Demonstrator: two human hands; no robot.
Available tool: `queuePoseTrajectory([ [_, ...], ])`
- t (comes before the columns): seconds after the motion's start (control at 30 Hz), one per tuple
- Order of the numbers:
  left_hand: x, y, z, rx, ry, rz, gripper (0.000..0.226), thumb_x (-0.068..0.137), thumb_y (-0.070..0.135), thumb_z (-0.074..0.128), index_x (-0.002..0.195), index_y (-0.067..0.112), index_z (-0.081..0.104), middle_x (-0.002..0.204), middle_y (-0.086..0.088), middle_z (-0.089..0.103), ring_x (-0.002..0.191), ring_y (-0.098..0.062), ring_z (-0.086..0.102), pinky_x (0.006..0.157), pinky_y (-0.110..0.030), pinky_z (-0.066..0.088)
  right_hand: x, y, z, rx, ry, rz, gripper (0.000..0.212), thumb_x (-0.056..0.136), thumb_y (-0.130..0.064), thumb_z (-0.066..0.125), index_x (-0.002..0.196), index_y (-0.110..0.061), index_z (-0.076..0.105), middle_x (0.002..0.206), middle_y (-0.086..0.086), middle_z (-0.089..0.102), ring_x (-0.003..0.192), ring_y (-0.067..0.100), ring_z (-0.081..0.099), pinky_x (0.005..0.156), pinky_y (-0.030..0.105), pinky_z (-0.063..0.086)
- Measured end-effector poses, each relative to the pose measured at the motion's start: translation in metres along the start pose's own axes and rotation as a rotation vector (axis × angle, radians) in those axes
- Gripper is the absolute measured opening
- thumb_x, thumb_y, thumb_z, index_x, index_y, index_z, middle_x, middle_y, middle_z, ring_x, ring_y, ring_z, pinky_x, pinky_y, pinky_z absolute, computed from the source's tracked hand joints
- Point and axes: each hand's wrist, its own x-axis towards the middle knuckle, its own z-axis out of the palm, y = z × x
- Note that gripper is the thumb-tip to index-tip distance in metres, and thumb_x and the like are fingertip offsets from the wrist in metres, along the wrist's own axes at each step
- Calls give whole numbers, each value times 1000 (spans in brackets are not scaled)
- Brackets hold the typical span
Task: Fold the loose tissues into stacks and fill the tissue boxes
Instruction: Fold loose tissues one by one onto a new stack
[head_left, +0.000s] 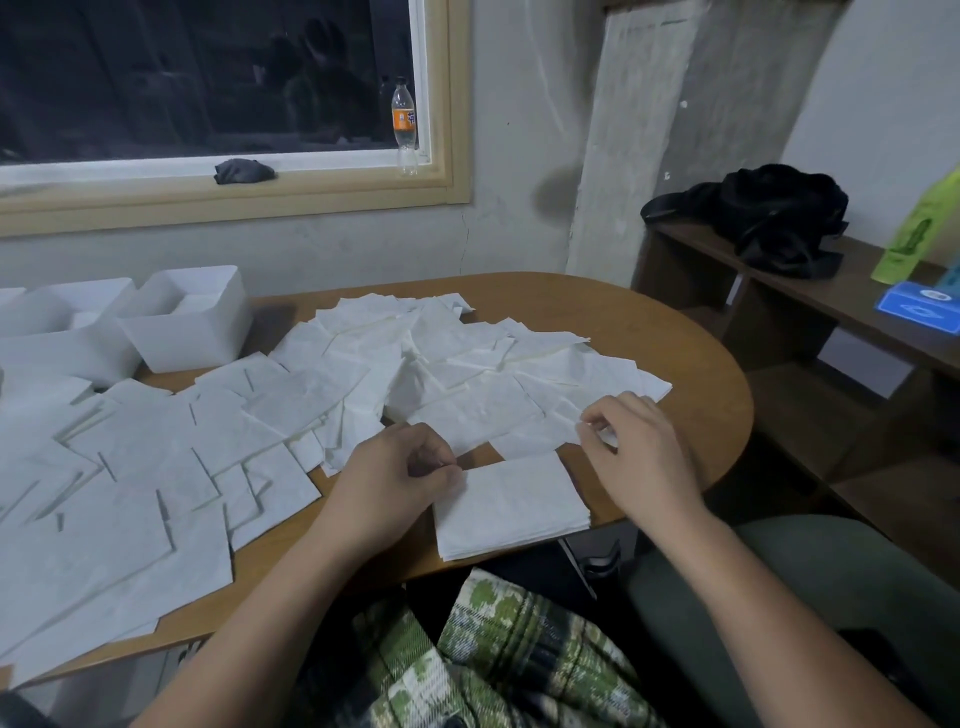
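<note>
Table: brown wooden table (649, 332) with a rounded end; carries all tissue items below.

Loose stock: loose white paper tissues (363, 374), unfolded and overlapping, spread from the table's left near edge to its far middle; a heaped patch lies at the centre.

Finished stock: stack of folded white tissues (511, 506), rectangular, edges roughly squared, lying flat at the table's near edge between the two hands; its near side slightly overhangs the rim.

Containers: open white rectangular tissue box (192, 325) at the far left, upright, something white low inside; second white open box (67, 327) just beside it on the left, partly cut off by the frame.

Left hand (400, 467): fingers curled, thumb and fingertips pinching the far left corner of the stack of folded white tissues.

Right hand (641, 447): fingers curled narrow, pinching the edge of a single loose white tissue sheet (535, 439) just beyond the stack's far right corner.

Surroundings: clear plastic bottle with orange label (405, 124) and crumpled dark grey cloth (244, 171) on the windowsill; black fabric bag (753, 218), green bottle (917, 234) and flat blue box (919, 307) on the dark brown shelf unit (779, 312) to the right; green plaid garment (493, 654) on the person's lap.
</note>
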Motion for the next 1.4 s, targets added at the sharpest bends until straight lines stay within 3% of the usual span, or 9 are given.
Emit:
queuePoseTrajectory([
  [0.13,-7,-1,4,-29,82,32,6,94,34,77,90,36,73,95,16,71,91,-3,67,80,-36,57,17,26,2,-183,-15,-15,12,96,-24,73,107,-18,73,108,-4,65,105,22,58,93,38,48],
  [0.4,-11,0,4,-66,117,16,8,98,30,73,91,33,72,92,21,72,87,-3,67,73,-32,56,58,40,2,-308,-157,-32,34,107,-36,57,135,-19,66,134,-1,65,120,20,59,111,42,44],
  [0.57,-10,-1,4,-76,123,8,10,98,28,73,89,33,72,91,21,71,87,-4,66,73,-30,55,76,38,1,-334,-259,-38,36,107,-42,56,133,-20,66,127,0,67,112,20,61,103,39,48],
  [0.83,-10,-1,4,-75,126,9,10,98,29,73,89,34,72,92,20,71,88,-4,66,73,-31,55,89,33,0,-432,-295,-51,10,104,-23,57,101,-17,65,92,-1,62,83,19,58,74,33,49],
  [1.07,-10,0,3,-122,126,-4,9,98,29,72,89,33,73,90,16,73,84,-9,67,74,-34,56,82,24,-13,-298,-120,-86,10,104,-20,61,97,-17,67,86,-2,65,75,17,56,84,40,55],
  [1.27,-7,8,-3,-136,120,-6,5,99,34,74,98,38,73,92,21,72,90,-3,66,70,-13,45,69,6,-37,-139,-59,-120,9,104,-22,63,102,-18,71,96,-4,68,87,16,61,82,40,59],
  [1.4,-3,19,-10,-203,159,32,15,98,34,75,111,40,69,99,20,72,90,-7,68,71,-21,50,59,-16,-55,-60,-48,-186,6,103,-21,66,98,-22,70,94,-9,66,88,12,62,77,40,60],
])
